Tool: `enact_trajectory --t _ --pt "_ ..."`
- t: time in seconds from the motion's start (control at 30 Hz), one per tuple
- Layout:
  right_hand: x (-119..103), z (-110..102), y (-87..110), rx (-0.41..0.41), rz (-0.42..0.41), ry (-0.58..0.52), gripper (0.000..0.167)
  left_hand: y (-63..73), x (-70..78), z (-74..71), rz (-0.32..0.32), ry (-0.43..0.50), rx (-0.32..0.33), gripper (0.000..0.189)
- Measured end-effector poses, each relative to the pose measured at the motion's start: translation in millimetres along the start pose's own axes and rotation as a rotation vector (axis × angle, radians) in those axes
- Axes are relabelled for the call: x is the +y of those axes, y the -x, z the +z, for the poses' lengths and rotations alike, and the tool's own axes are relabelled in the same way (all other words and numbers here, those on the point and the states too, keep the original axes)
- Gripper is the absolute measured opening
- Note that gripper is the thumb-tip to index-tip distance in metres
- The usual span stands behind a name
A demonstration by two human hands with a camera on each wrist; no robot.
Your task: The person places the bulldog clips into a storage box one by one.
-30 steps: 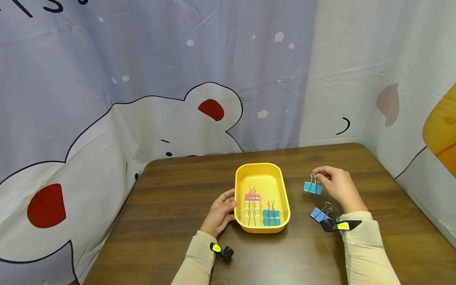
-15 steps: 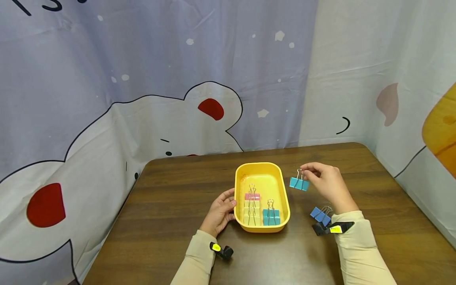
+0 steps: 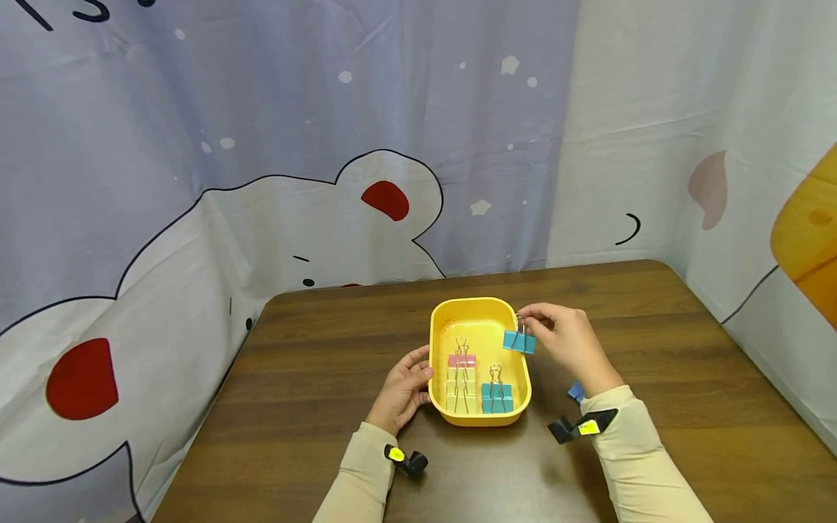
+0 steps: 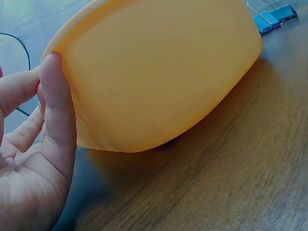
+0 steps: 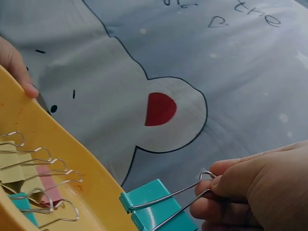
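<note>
My left hand [image 3: 405, 386] grips the left side of a yellow plastic tray [image 3: 477, 316], with the thumb at the rim in the left wrist view. Over the tray's right rim, my right hand [image 3: 567, 343] pinches a teal binder clip [image 3: 519, 342] by its wire handles; the clip body [image 5: 163, 204] hangs down. Inside, a column of pale yellow clips [image 3: 461, 388] with a pink clip [image 3: 462, 360] behind them lies on the left. Teal clips [image 3: 497, 399] lie at the front right of the tray.
A blue binder clip [image 3: 576, 391] lies on the brown wooden table [image 3: 340, 349], mostly hidden by my right wrist. Behind the table hangs a printed curtain [image 3: 294, 109]. Each sleeve carries a black wrist camera mount.
My right hand has moved left with the teal clip, from above the table to the tray's right rim. The left hand and tray have stayed in place.
</note>
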State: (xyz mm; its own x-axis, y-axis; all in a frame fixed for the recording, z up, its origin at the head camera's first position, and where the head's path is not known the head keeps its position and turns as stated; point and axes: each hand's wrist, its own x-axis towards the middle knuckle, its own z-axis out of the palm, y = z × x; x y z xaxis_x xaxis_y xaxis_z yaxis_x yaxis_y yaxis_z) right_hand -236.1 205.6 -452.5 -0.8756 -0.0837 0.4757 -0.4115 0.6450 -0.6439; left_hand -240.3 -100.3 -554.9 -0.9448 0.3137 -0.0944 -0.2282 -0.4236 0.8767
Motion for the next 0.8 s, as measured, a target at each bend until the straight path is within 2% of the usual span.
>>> enact_trajectory --t 0.4,0.57,0.8 --pt "-7 30 1.6 -0.058 -0.045 -0.032 0.012 0.3 0.0 -0.8 0.0 -0.001 -0.006 0.051" --pt "-7 38 3.3 -0.09 -0.06 0.002 0.011 -0.1 0.0 -1.0 -0.003 0.001 -0.004 0.051" --pt "-6 43 3.9 -0.188 -0.046 0.051 0.009 -1.2 0.7 -1.0 -0.004 -0.005 -0.011 0.052"
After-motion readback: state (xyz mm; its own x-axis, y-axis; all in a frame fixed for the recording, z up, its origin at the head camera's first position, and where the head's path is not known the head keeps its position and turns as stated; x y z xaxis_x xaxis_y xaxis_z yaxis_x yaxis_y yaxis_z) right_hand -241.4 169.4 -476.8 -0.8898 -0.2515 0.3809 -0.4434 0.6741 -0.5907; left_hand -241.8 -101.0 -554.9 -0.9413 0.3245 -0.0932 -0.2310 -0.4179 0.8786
